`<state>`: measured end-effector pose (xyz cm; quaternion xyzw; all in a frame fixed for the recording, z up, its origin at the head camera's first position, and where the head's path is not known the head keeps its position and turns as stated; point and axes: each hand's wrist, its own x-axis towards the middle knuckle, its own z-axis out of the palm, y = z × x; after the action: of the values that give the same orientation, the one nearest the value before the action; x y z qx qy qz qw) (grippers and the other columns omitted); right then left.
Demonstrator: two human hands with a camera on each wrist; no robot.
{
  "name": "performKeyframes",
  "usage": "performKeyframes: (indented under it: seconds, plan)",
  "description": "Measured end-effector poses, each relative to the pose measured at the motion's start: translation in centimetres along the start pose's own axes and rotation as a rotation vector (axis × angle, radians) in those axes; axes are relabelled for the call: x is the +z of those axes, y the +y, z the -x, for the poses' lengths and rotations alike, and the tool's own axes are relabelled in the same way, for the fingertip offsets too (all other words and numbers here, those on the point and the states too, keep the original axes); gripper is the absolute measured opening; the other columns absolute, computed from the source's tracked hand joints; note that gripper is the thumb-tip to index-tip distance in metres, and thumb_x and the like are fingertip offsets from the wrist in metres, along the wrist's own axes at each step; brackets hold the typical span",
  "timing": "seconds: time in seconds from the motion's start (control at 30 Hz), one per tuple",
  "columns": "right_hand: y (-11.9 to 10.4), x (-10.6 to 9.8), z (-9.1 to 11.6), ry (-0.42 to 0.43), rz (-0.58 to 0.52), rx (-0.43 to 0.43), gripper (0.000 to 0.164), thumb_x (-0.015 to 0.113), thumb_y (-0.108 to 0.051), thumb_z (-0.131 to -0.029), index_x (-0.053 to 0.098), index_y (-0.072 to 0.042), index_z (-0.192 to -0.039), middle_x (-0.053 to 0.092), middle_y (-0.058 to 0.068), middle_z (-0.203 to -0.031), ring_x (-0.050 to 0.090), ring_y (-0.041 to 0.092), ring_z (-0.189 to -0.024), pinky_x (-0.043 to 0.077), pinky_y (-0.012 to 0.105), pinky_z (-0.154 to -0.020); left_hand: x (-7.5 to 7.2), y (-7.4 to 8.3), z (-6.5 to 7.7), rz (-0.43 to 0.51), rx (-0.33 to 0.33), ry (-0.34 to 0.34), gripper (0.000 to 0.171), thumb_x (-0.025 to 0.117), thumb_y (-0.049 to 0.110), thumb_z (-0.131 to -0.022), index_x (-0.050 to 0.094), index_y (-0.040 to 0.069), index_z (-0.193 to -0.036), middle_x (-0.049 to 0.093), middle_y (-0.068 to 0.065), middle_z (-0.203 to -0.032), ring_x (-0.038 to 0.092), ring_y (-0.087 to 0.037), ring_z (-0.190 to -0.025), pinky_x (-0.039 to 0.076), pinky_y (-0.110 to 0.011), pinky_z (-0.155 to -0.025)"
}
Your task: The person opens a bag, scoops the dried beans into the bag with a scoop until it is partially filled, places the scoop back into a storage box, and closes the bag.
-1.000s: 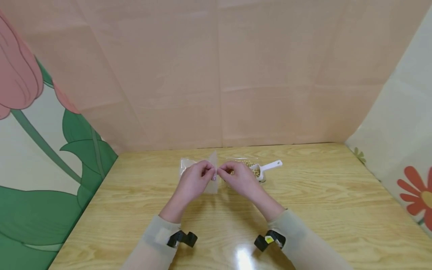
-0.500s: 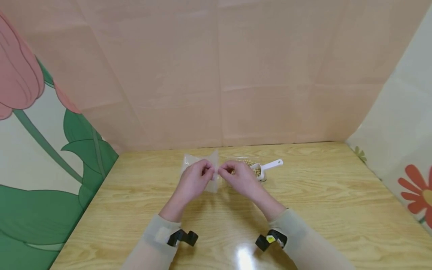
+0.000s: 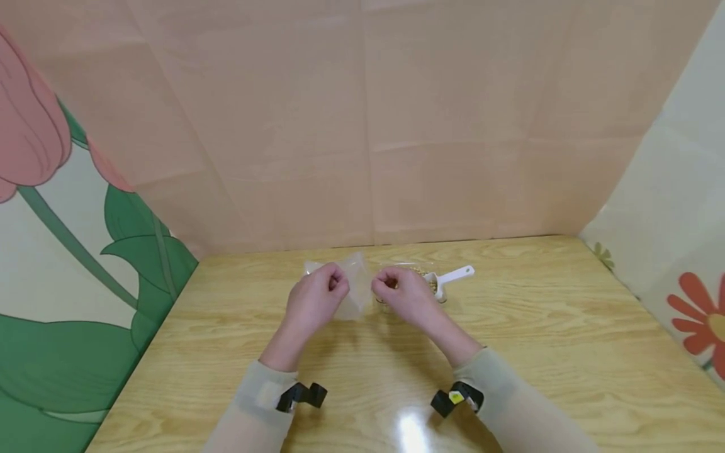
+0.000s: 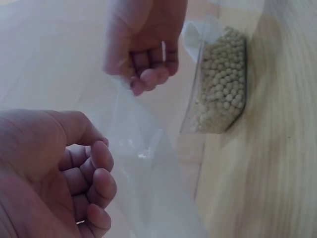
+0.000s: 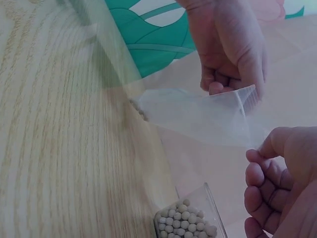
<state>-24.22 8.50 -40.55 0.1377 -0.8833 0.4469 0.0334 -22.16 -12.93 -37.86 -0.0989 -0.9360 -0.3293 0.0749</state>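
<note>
Between my two hands hangs a clear zip bag (image 3: 355, 286), its mouth edge at the top. My left hand (image 3: 314, 299) pinches one side of the mouth between thumb and forefinger. At the opposite corner, my right hand (image 5: 292, 181) pinches the plastic the same way; its other fingers are curled. A few pale round balls (image 5: 139, 110) lie at the bag's lower end in the right wrist view. Just behind my right hand stands a clear box (image 4: 220, 82) full of pale, bean-like balls. A white scoop (image 3: 455, 275) rests in it, handle pointing right.
A wood-grain table (image 3: 538, 352) lies under everything. Behind it hangs a plain pinkish backdrop (image 3: 362, 126). Flower-printed sheets (image 3: 56, 264) flank the table on both sides. Each forearm carries a black wrist camera (image 3: 302, 396).
My left hand has moved left and slightly toward me, so the gap between my hands is wider. The bag's mouth is spread out more between them. My right hand shifted only slightly.
</note>
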Motion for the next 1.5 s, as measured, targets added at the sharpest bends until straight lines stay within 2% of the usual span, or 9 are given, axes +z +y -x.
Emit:
performKeyframes:
  seconds: [0.2, 0.3, 0.43, 0.63, 0.9, 1.1, 1.2, 1.33, 1.5]
  plan:
    - [0.2, -0.1, -0.3, 0.020, 0.063, 0.012, 0.012, 0.063, -0.022, -0.096, 0.072, -0.020, -0.088, 0.064, -0.004, -0.079, 0.057, 0.017, -0.072, 0.045, 0.036, -0.068, -0.7, 0.0, -0.1, -0.095, 0.029, 0.047, 0.011, 0.064, 0.012, -0.102, 0.068, 0.015, -0.093, 0.063, 0.003, -0.076, 0.054, -0.015, -0.062, 0.046, -0.035, -0.063]
    - [0.3, -0.4, -0.3, 0.018, 0.083, 0.049, 0.012, 0.062, -0.024, -0.095, 0.071, -0.020, -0.088, 0.063, -0.003, -0.078, 0.056, 0.018, -0.070, 0.044, 0.037, -0.065, -1.3, 0.0, -0.1, -0.107, 0.031, 0.057, 0.010, 0.064, 0.012, -0.102, 0.069, 0.015, -0.093, 0.063, 0.003, -0.077, 0.055, -0.016, -0.063, 0.048, -0.039, -0.070]
    - [0.4, -0.9, -0.3, 0.016, 0.110, 0.091, 0.014, 0.061, -0.027, -0.096, 0.072, -0.019, -0.092, 0.065, -0.002, -0.080, 0.056, 0.020, -0.071, 0.043, 0.038, -0.070, -2.3, -0.1, -0.1, -0.106, 0.012, 0.058, 0.008, 0.064, 0.012, -0.100, 0.069, 0.014, -0.094, 0.063, 0.003, -0.077, 0.055, -0.017, -0.064, 0.048, -0.043, -0.079]
    - [0.5, -1.6, -0.4, -0.010, 0.101, 0.092, 0.014, 0.062, -0.027, -0.099, 0.070, -0.017, -0.095, 0.064, 0.001, -0.083, 0.055, 0.020, -0.073, 0.041, 0.037, -0.067, -3.5, -0.1, -0.1, -0.146, 0.028, 0.070, 0.006, 0.067, 0.014, -0.100, 0.071, 0.013, -0.096, 0.064, 0.003, -0.076, 0.055, -0.018, -0.064, 0.048, -0.040, -0.070]
    - [0.3, -1.5, -0.2, -0.014, 0.110, 0.055, 0.014, 0.064, -0.026, -0.101, 0.075, -0.018, -0.097, 0.068, -0.001, -0.086, 0.056, 0.019, -0.074, 0.044, 0.037, -0.068, -3.1, 0.5, 0.0, -0.186, 0.061, 0.079, 0.008, 0.067, 0.016, -0.100, 0.071, 0.013, -0.094, 0.062, 0.004, -0.072, 0.054, -0.017, -0.061, 0.046, -0.037, -0.063]
    - [-0.2, -0.9, -0.2, 0.006, 0.143, 0.013, 0.014, 0.065, -0.028, -0.100, 0.075, -0.023, -0.092, 0.067, -0.006, -0.083, 0.057, 0.018, -0.077, 0.040, 0.053, -0.093, -2.4, 1.0, -0.1, -0.202, 0.080, 0.099, 0.013, 0.064, 0.017, -0.105, 0.070, 0.013, -0.094, 0.059, 0.004, -0.070, 0.053, -0.017, -0.059, 0.044, -0.036, -0.059]
    - [-0.2, -0.8, -0.2, 0.006, 0.153, 0.007, 0.015, 0.066, -0.030, -0.100, 0.076, -0.024, -0.090, 0.067, -0.008, -0.083, 0.058, 0.019, -0.080, 0.036, 0.058, -0.099, -2.2, 0.9, -0.1, -0.193, 0.085, 0.102, 0.014, 0.066, 0.016, -0.104, 0.071, 0.014, -0.091, 0.059, 0.004, -0.071, 0.053, -0.017, -0.062, 0.044, -0.035, -0.060]
    - [0.0, -0.6, -0.3, 0.006, 0.155, 0.004, 0.017, 0.066, -0.030, -0.100, 0.078, -0.022, -0.090, 0.067, -0.008, -0.082, 0.058, 0.019, -0.081, 0.036, 0.054, -0.096, -2.2, 0.7, -0.3, -0.162, 0.104, 0.103, 0.014, 0.069, 0.012, -0.100, 0.069, 0.014, -0.086, 0.058, 0.002, -0.073, 0.053, -0.018, -0.067, 0.045, -0.036, -0.064]
    - [0.4, -0.8, -0.4, -0.005, 0.122, 0.019, 0.017, 0.065, -0.029, -0.101, 0.078, -0.021, -0.093, 0.066, -0.006, -0.081, 0.057, 0.017, -0.073, 0.045, 0.040, -0.075, -2.6, 0.1, -0.5, -0.142, 0.140, 0.085, 0.014, 0.071, 0.011, -0.099, 0.069, 0.014, -0.085, 0.063, 0.000, -0.082, 0.057, -0.020, -0.076, 0.049, -0.039, -0.070]
